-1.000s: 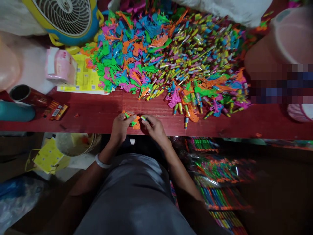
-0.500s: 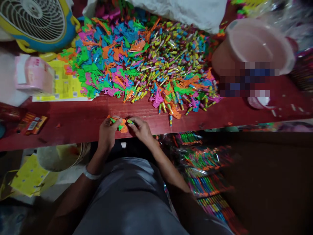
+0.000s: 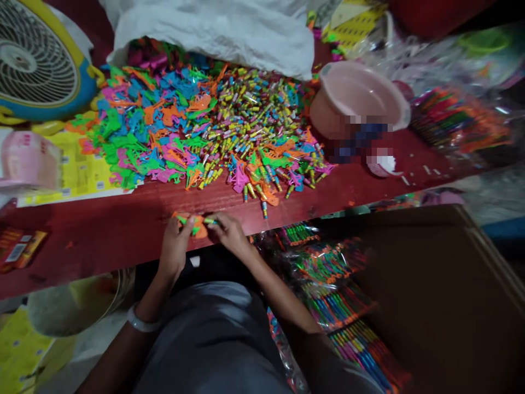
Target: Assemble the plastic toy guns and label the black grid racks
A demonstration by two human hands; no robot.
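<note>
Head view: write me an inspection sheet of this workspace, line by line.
Surface: red wooden table, bare along the near edge.
Job's things: an orange plastic toy piece with green parts, held at the table edge between both hands.
Clutter: a pile of coloured plastic pieces beside a pile of small coloured tubes; a pink basin; yellow sheets; a pink tape roll; a white bag.
Hands: left hand and right hand both grip the toy piece.
Cables: nothing seen.
Surroundings: a fan at far left; packs of finished toys below the table; a brown box at right.
</note>
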